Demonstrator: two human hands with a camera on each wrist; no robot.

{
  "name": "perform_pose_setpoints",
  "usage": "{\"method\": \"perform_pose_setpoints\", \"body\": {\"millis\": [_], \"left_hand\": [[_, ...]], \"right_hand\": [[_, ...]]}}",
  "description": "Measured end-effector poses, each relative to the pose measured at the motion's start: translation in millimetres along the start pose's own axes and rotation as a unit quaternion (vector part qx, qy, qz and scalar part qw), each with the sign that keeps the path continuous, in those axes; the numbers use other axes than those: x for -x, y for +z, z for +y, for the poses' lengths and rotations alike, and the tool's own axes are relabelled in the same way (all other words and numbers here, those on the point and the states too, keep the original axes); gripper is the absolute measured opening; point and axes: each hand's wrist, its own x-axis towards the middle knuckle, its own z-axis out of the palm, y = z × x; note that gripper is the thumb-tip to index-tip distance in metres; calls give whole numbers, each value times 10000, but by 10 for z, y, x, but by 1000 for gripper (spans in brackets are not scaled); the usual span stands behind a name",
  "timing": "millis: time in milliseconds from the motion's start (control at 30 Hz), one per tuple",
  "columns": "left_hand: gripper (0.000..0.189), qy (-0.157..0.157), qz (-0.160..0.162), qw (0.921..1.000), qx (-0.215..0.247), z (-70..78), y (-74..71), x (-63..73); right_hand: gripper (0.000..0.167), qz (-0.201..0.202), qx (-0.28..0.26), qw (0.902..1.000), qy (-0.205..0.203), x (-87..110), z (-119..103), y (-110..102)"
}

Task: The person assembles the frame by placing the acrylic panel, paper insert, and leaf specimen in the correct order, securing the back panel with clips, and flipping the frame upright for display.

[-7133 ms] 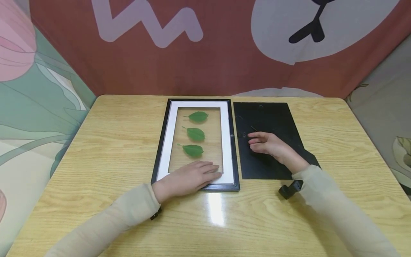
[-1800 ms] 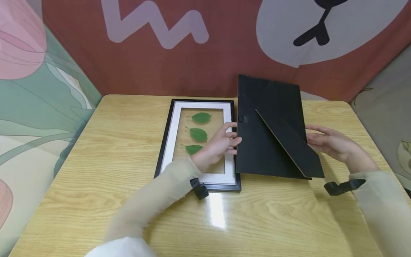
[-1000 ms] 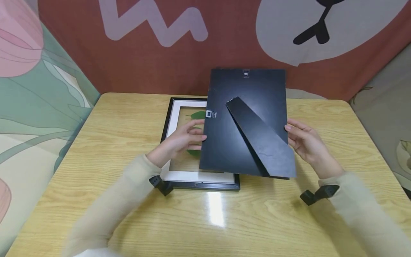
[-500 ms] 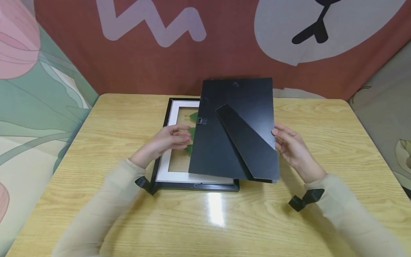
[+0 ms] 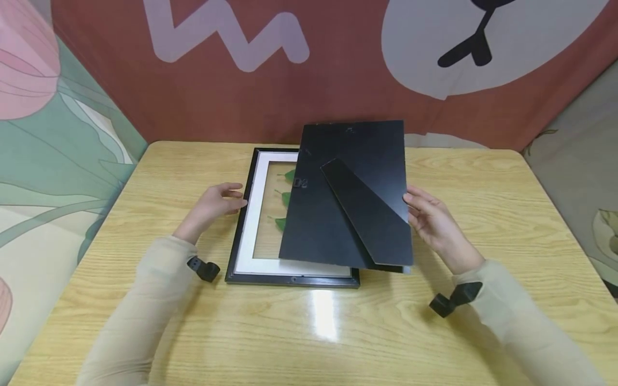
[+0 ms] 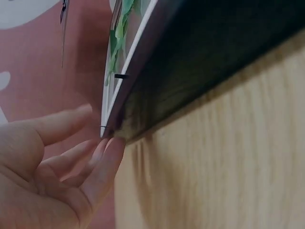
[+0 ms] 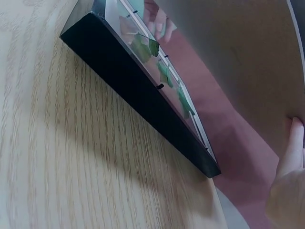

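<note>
A black picture frame [image 5: 294, 280] lies on the table with a white mat [image 5: 270, 266] around a clear pane. Three green leaves [image 5: 286, 199] rest on the pane, their right parts hidden in the head view. Tilted above the frame's right half is a black backing board [image 5: 357, 142] with a fold-out stand leg [image 5: 369, 214]. My right hand [image 5: 436, 225] pinches the board's right edge; its brown underside [image 7: 238, 57] shows in the right wrist view. At the frame's left edge is my left hand [image 5: 212, 205], fingertips at the rim, thumb apart from the fingers.
The wooden table [image 5: 270, 332] reaches back to a red printed cloth [image 5: 338, 69]. A floral cloth [image 5: 96, 177] hangs at the left. Small black wrist cameras sit at both cuffs, one camera [image 5: 205, 269] left of the frame.
The backing board, flat on the table right of the frame earlier, has been lifted and carried left over it. My left hand has let go of the board and moved to the frame's left edge.
</note>
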Motion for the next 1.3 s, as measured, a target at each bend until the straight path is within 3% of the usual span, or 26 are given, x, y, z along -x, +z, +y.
{"method": "perform_pose_setpoints", "body": {"millis": [133, 400, 1033, 1300], "left_hand": [[65, -360, -242, 9990, 89, -64, 18, -55], [67, -548, -45, 9984, 112, -65, 94, -96], [64, -510, 6, 9987, 75, 68, 378, -119], [63, -400, -118, 9990, 140, 117, 472, -108]], "right_hand": [[26, -27, -60, 9999, 79, -14, 12, 30], [25, 133, -111, 9996, 211, -40, 39, 86], [35, -319, 221, 9971, 662, -117, 243, 82], [33, -260, 305, 9956, 847, -134, 306, 54]]}}
